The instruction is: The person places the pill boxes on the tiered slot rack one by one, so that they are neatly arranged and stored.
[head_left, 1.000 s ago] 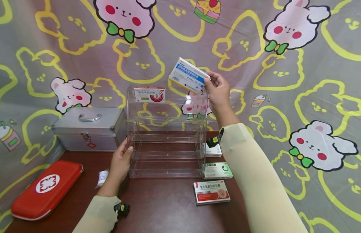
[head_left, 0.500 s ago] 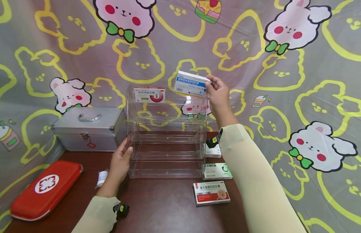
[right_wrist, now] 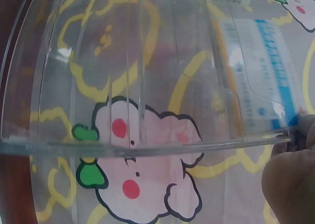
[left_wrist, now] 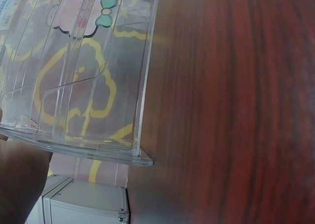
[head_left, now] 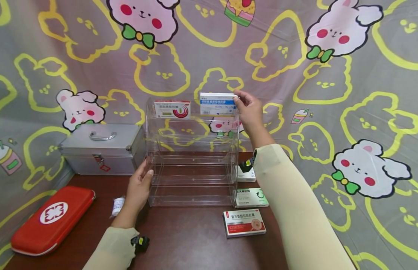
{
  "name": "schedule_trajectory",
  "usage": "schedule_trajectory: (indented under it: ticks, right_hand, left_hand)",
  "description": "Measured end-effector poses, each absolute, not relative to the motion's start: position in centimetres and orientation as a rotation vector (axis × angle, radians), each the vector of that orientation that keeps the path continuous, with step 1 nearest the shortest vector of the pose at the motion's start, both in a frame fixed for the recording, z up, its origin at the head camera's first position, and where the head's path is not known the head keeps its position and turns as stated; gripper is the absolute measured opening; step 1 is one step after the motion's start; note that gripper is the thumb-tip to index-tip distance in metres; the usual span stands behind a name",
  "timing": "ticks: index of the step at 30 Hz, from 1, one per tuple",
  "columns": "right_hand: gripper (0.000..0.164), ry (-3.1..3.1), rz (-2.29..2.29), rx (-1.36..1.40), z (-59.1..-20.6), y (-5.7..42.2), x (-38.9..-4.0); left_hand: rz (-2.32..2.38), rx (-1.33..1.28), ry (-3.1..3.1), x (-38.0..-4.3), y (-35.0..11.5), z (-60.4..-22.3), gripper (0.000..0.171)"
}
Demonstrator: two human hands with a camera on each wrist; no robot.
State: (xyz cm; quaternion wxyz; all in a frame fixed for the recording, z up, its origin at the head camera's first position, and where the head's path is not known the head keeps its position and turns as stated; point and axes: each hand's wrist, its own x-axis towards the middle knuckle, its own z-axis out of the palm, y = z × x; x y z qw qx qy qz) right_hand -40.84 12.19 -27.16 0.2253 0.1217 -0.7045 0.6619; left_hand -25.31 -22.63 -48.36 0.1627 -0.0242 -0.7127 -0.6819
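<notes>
A clear tiered display rack (head_left: 193, 179) stands upright on the table. My left hand (head_left: 139, 187) grips its left side, with the thumb toward the front; in the left wrist view that hand (left_wrist: 22, 177) is at the rack's side panel. My right hand (head_left: 250, 114) pinches the right end of a white and blue medicine box (head_left: 217, 105) at the top tier. In the right wrist view, this box (right_wrist: 256, 76) shows through the rack's clear side panel, its base inside the tier. A white and red medicine box (head_left: 172, 110) stands on the same tier, farther left.
Right of the rack lie a green and white medicine box (head_left: 252, 197), a red and white one (head_left: 244, 222) and a partly hidden white one (head_left: 247, 174). On the left are a silver case (head_left: 102, 150), a red first-aid case (head_left: 53, 219) and a small white bottle (head_left: 118, 205).
My right hand has lowered the white and blue box from above the rack into the top tier and levelled it from a tilt. The left hand keeps its place on the rack.
</notes>
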Motion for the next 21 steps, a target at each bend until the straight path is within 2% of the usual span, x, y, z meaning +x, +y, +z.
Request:
schedule_trajectory:
  ticks: [7,16,21]
  right_hand:
    - [0.029,-2.112,1.602,0.364,-27.1,12.4,-40.5]
    - [0.028,-2.067,1.606,0.391,-26.6,12.6,-40.5]
    - [0.034,-2.042,1.663,0.39,-27.6,13.0,-40.1]
  left_hand:
    - [-1.946,-0.045,-2.043,-25.4,-22.6,-48.2,0.059]
    - [-1.955,-0.071,-2.041,-25.7,-22.6,-47.7,0.059]
    - [-1.952,-0.05,-2.061,-25.2,-22.8,-48.1,0.059]
